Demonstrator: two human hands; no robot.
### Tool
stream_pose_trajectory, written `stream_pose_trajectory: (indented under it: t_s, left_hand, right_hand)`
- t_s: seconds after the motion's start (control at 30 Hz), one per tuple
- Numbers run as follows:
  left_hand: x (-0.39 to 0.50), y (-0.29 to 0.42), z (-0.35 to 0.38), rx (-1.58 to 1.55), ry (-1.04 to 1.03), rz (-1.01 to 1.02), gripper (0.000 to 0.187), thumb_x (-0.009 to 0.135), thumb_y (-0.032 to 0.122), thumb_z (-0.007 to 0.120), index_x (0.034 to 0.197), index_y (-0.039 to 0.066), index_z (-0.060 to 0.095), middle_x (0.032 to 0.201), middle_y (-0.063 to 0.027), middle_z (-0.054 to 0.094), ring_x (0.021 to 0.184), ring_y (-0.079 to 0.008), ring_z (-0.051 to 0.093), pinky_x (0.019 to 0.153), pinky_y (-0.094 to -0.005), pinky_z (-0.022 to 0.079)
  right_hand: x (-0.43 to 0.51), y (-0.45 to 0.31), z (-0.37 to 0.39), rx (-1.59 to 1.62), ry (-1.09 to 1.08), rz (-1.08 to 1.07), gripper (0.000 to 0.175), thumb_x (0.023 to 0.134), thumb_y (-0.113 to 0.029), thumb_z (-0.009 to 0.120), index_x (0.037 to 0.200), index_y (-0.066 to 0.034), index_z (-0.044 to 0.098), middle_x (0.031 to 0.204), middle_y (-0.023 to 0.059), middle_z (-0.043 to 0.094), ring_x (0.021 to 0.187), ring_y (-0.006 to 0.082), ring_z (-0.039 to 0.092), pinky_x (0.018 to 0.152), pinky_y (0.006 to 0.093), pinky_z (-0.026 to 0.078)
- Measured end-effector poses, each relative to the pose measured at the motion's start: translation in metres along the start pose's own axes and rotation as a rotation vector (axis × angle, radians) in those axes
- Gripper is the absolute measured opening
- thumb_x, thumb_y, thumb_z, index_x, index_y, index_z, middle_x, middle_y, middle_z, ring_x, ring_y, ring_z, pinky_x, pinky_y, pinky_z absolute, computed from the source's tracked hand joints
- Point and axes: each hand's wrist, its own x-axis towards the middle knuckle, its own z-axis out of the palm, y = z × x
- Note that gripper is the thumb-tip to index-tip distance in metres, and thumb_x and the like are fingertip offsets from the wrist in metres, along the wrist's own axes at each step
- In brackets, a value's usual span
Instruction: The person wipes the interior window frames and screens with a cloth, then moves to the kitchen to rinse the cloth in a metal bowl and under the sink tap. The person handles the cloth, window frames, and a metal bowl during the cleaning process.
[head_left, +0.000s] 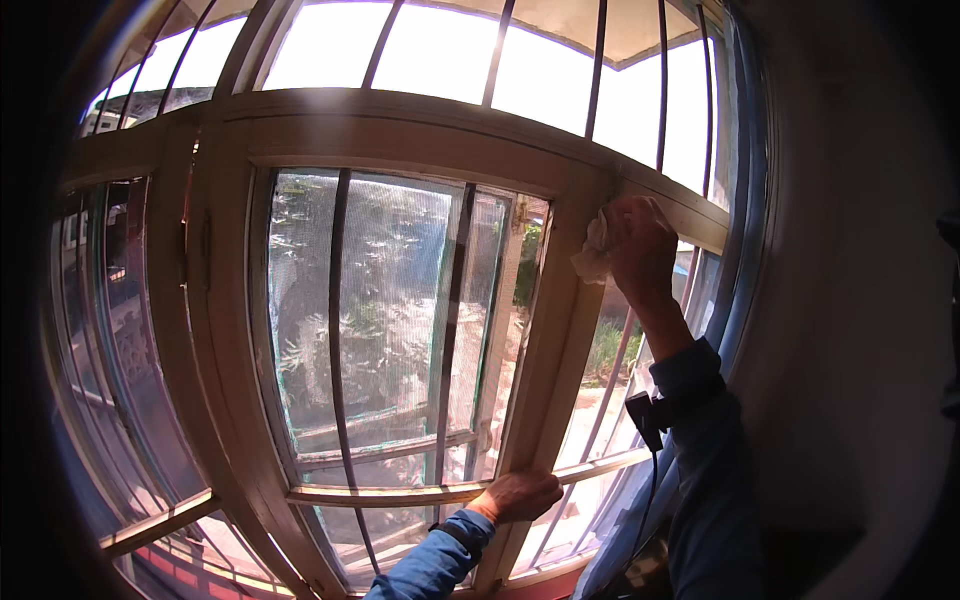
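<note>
A wooden-framed window sash (566, 315) stands in front of me, with glass panes (375, 330) split by a thin horizontal glazing bar (390, 495). My right hand (643, 244) grips a crumpled white cloth (595, 255) against the upper right corner of the sash. Lower down, my left hand (521, 496) is curled over the sash's right upright, where the glazing bar meets it. Its fingertips are hidden from me. Both forearms are in blue sleeves, and a small black device (646, 420) with a cable is strapped at the right wrist.
Dark vertical bars (339, 322) run outside the glass. A blue curtain (739, 225) hangs along the right side, beside a shadowed wall (840, 262). Another wooden sash (169, 285) is at the left. A wide wooden transom (420, 124) crosses above.
</note>
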Motion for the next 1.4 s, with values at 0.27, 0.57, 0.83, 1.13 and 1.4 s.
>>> stream_pose_trajectory:
  t_s: [0.27,0.57,0.83,1.13,1.4]
  left_hand:
    - [0.004,0.001,-0.008,-0.016,0.006,0.006,0.011,0.091,0.017,0.066,0.095,0.008,0.062,0.09,-0.0086,0.054,0.082,-0.0283,0.061,0.073,-0.0412,0.055]
    - [0.004,0.004,-0.012,0.029,-0.028,-0.007,0.015,0.091,0.021,0.066,0.099,0.009,0.061,0.093,-0.0067,0.054,0.086,-0.0251,0.06,0.078,-0.0383,0.054]
    - [0.011,0.006,-0.019,0.107,-0.099,0.008,0.016,0.09,0.014,0.064,0.103,0.006,0.059,0.095,-0.0086,0.056,0.09,-0.0261,0.062,0.08,-0.0373,0.055]
    - [-0.002,0.003,0.003,0.058,0.048,-0.027,0.017,0.089,0.017,0.063,0.102,0.006,0.061,0.093,-0.0083,0.055,0.088,-0.0264,0.062,0.078,-0.0385,0.055]
    - [0.014,0.05,-0.034,-0.302,0.036,-0.525,0.019,0.082,0.009,0.068,0.099,0.003,0.062,0.106,-0.0169,0.062,0.105,-0.039,0.062,0.087,-0.0484,0.054]
  right_hand:
    - [0.018,-0.001,-0.011,0.066,-0.135,0.245,0.019,0.09,-0.021,0.074,0.092,-0.0035,0.07,0.089,0.0154,0.071,0.081,0.0326,0.072,0.074,0.0411,0.058]
    - [0.018,0.001,-0.008,-0.027,-0.21,0.201,0.02,0.091,-0.022,0.072,0.09,-0.0018,0.07,0.084,0.0185,0.074,0.082,0.0366,0.074,0.074,0.0424,0.058]
    - [-0.006,0.028,-0.033,-0.064,-0.326,0.311,0.021,0.094,-0.025,0.069,0.096,-0.0037,0.072,0.086,0.0133,0.075,0.077,0.0254,0.075,0.074,0.0382,0.059]
    - [-0.01,0.052,-0.003,0.259,-0.228,0.374,0.023,0.104,-0.023,0.06,0.106,-0.0012,0.069,0.086,0.0154,0.074,0.08,0.0244,0.075,0.069,0.0384,0.059]
    - [-0.033,0.147,0.037,0.143,-0.32,0.2,0.03,0.108,-0.028,0.055,0.109,-0.0023,0.07,0.094,0.0064,0.072,0.088,0.0186,0.07,0.075,0.0325,0.056]
